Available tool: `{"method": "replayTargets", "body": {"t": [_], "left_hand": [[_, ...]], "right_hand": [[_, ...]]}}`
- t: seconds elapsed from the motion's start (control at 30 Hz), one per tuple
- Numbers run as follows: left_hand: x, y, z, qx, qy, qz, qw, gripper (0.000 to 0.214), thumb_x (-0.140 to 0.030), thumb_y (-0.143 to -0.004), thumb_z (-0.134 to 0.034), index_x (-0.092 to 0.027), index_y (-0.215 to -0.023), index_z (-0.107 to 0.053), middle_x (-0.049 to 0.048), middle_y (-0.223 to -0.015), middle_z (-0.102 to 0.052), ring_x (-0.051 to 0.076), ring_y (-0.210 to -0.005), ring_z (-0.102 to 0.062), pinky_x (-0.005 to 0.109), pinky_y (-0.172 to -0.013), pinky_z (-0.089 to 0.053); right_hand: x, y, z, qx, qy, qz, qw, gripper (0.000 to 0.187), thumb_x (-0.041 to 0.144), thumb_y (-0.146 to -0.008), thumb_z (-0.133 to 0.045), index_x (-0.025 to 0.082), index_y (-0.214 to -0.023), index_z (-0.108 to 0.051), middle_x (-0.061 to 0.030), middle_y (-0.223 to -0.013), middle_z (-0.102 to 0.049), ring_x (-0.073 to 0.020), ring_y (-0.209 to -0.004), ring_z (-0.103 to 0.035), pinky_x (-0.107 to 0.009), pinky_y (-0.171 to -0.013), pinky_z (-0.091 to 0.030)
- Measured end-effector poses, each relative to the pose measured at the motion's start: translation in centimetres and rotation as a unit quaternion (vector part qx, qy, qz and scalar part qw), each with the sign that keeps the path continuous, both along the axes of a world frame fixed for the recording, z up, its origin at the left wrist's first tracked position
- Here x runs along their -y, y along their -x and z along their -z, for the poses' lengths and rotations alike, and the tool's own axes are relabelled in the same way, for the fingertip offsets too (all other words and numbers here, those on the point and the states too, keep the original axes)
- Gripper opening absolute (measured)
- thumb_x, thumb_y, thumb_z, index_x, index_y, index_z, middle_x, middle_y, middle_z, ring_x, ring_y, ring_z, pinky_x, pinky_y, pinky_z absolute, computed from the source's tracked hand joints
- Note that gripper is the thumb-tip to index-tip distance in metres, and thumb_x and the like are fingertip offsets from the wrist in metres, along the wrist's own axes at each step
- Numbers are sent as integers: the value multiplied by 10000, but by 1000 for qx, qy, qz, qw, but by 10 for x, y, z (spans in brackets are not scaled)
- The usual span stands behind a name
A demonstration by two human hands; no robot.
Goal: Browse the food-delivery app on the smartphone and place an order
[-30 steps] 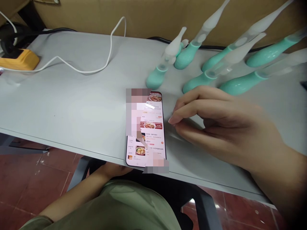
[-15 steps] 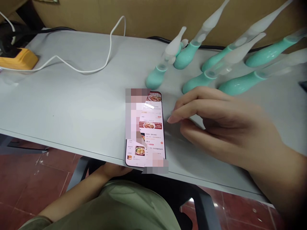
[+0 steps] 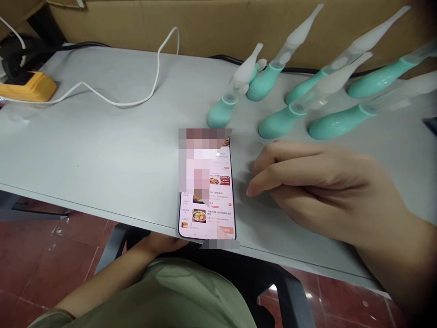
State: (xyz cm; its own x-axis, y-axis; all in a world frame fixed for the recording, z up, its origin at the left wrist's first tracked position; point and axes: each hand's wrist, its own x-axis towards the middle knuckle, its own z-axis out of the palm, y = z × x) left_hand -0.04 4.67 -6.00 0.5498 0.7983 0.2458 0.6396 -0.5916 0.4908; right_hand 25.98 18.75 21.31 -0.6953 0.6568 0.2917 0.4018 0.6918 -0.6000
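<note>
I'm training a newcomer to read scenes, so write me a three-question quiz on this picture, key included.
1. True or false: the right hand is touching the phone.

2. Which colour are the rounded bulbs on the desk?
A) Pink
B) Mint green
C) Black

3. Fill in the missing word: a thin white ____ winds across the desk near the orange block.

Key
1. False; a strip of bare desk shows between them.
2. B
3. cable
</note>
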Motion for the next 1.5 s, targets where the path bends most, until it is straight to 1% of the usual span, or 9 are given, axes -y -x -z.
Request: {"method": "replayTargets", "body": {"t": [0.07,0.13,0.4,0.6,0.83,1.03,1.23,1.37,1.5], "left_hand": [[0,1,-1,-5,-30,-3,1000,534,-403,-1024,-608,-228,-1529,-603,114,-1565,-611,362,-1511,-512,575,-1269,-434],[0,1,0,-7,-29,-6,1000,524,-424,-1018,-614,-238,-1507,-625,105,-1582,-594,360,-1526,-493,568,-1275,-426],[4,-2,11,-16,-4,-3,1000,536,-425,-1053,-552,-245,-1558,-564,104,-1465,-696,334,-1379,-651,546,-1193,-531],[2,0,6,-22,-2,14,1000,549,-368,-1074,-508,-249,-1609,-495,102,-1419,-726,309,-1311,-703,507,-1160,-564],[1,3,2,-19,-19,6,1000,516,-411,-1053,-550,-248,-1542,-586,98,-1534,-641,336,-1496,-536,551,-1268,-436],[2,0,1,5,0,-4,1000,530,-421,-1039,-571,-231,-1533,-596,108,-1482,-682,327,-1453,-585,535,-1242,-480],[1,2,2,3,20,17,1000,504,-366,-1044,-556,-247,-1532,-597,100,-1466,-695,316,-1403,-634,530,-1227,-495],[3,0,7,6,37,3,999,516,-436,-1031,-571,-263,-1516,-607,69,-1467,-698,300,-1418,-622,503,-1215,-522],[2,-1,4,1,23,0,1000,504,-419,-1044,-551,-256,-1517,-609,75,-1445,-713,305,-1445,-596,511,-1224,-511]], "right_hand": [[0,1,0,-4,-2,3,1000,399,-62,-828,-482,266,-816,-709,12,-796,-655,-94,-692,-613,-247,-571,-467],[1,2,-1,-3,-2,10,1000,406,-64,-823,-476,271,-816,-705,13,-800,-654,-99,-691,-615,-254,-573,-468],[1,3,0,-2,-2,5,1000,409,-76,-815,-456,277,-825,-663,19,-793,-645,-111,-714,-622,-257,-590,-481],[0,2,0,6,-12,-2,1000,406,-69,-792,-454,285,-803,-654,32,-777,-655,-116,-701,-615,-275,-618,-481],[-2,3,-5,11,-16,-10,1000,388,-51,-803,-463,278,-788,-668,26,-774,-665,-129,-686,-617,-304,-653,-495],[-3,3,-3,9,-20,-18,1000,396,-59,-796,-450,277,-784,-660,25,-775,-675,-141,-693,-626,-325,-673,-501],[-3,5,-2,13,-23,-26,999,395,-69,-812,-451,269,-805,-655,29,-776,-669,-132,-698,-614,-327,-701,-497],[-3,2,-1,15,-22,-22,999,388,-68,-820,-450,267,-802,-645,22,-773,-662,-137,-706,-617,-335,-708,-496],[-4,1,-2,19,-18,-29,999,368,-49,-812,-451,271,-773,-628,25,-755,-661,-148,-676,-607,-359,-704,-494]]}}
